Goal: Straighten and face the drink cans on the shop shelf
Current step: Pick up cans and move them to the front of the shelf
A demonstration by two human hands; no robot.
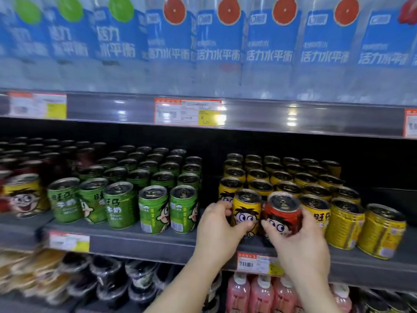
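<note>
On the middle shelf (pixel 144 241) stand rows of green cans (pixel 154 208) at left and yellow cans (pixel 345 222) at right. My left hand (pixel 217 229) grips a yellow can (pixel 247 210) at the front edge, its cartoon face turned toward me. My right hand (pixel 300 242) grips a red can (pixel 282 213) just to the right of it, tilted a little, face forward. The two held cans touch or nearly touch. Two yellow cans at the far right (pixel 382 231) show their backs.
A lone yellow can (pixel 23 195) stands at the far left beside dark red cans. Above, a shelf holds blue-labelled bottles (pixel 221 46). Price tags (pixel 187 111) hang on the shelf rails. Below are pink bottles (pixel 259 292) and packaged goods (pixel 90 276).
</note>
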